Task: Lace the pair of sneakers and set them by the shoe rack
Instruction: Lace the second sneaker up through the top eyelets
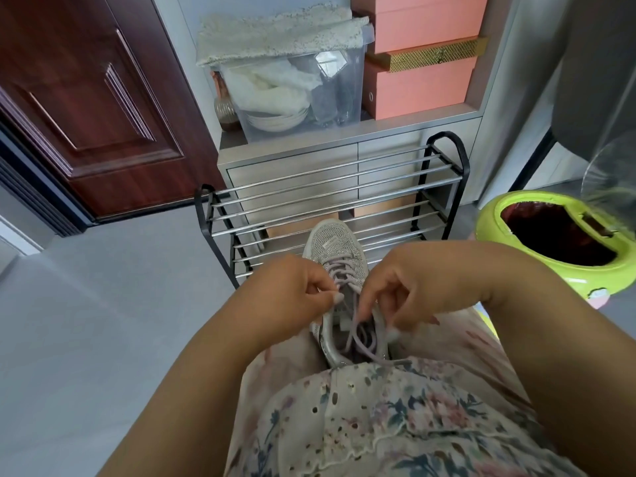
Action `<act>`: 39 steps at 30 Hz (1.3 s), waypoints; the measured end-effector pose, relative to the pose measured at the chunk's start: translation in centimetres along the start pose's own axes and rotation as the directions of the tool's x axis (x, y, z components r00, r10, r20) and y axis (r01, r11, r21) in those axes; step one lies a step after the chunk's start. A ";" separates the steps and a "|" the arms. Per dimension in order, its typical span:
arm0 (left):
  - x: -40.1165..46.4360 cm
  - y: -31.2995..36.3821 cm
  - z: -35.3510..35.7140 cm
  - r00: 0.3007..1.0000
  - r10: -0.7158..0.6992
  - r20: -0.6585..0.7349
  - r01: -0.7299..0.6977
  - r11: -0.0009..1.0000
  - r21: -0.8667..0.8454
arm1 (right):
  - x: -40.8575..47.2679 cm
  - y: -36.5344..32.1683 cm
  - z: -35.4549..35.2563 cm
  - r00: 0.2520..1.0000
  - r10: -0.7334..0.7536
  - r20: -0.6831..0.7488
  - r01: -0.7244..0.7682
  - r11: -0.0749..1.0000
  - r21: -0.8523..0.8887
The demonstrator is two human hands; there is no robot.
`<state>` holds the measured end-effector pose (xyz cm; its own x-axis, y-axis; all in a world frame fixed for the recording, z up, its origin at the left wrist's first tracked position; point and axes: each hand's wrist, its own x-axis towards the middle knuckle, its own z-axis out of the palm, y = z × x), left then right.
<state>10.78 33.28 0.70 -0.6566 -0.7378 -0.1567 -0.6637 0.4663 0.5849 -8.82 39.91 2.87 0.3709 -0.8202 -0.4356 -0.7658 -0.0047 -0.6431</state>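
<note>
Both hands, left hand (296,297) and right hand (409,297), pinch the pale purple lace (358,335) of a sparkly grey sneaker (332,246) near the metal shoe rack (320,191).

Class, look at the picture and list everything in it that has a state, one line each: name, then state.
Sneaker: on the lap, partly laced.
Lace: ends loose over the sneaker's opening.
Left hand: pinching the lace.
Right hand: pinching the lace.
Shoe rack: bars bare.
Green bin: open, lined.
Clear storage box: filled, cloth on top.

sneaker (335,247) tongue tag: small print, too blurred to read
other text: none legible
</note>
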 end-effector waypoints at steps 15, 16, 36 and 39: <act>1.1 -1.0 1.3 0.990 -0.065 -0.125 0.056 0.996 -0.075 | 1.4 0.2 1.5 0.985 0.093 0.142 -0.089 0.995 -0.035; 1.1 -1.0 1.3 0.990 -0.064 -0.127 0.054 0.995 -0.079 | 1.4 0.1 1.6 0.984 0.108 0.144 -0.104 0.994 -0.040; 1.2 -1.3 2.4 0.985 -0.117 -0.128 0.121 0.992 0.026 | 3.4 0.6 2.1 0.872 0.102 -0.478 -0.193 0.971 -0.144; 1.5 -1.3 2.9 0.986 -0.110 -0.123 0.128 0.980 0.151 | 3.9 0.9 2.4 0.867 0.088 -0.490 -0.196 0.965 -0.173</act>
<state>9.61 32.97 -2.66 -0.5305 -0.8390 -0.1205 -0.7887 0.4366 0.4328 -6.79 38.07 -0.98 -0.0036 -0.9921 -0.1256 -0.9029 0.0572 -0.4259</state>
